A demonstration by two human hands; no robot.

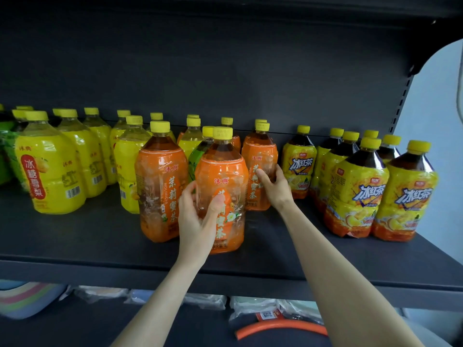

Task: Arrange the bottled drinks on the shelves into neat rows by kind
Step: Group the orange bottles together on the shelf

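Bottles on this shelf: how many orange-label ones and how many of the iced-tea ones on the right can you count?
orange-label bottles: 5 by their caps; more may be hidden behind
iced-tea bottles: 7
Total: 12

Both bare forearms reach up and forward from the lower edge. The left arm [155, 304] rises toward the right and the right arm [325, 271] slants up toward the left. The left hand [198, 219] grips the front bottle [223, 171], thumb laid across its face and fingers [188, 191] curled round its left side. The right hand [276, 187], further in, holds the rear bottle [259, 156], thumb on its front and fingers curled round its right side.
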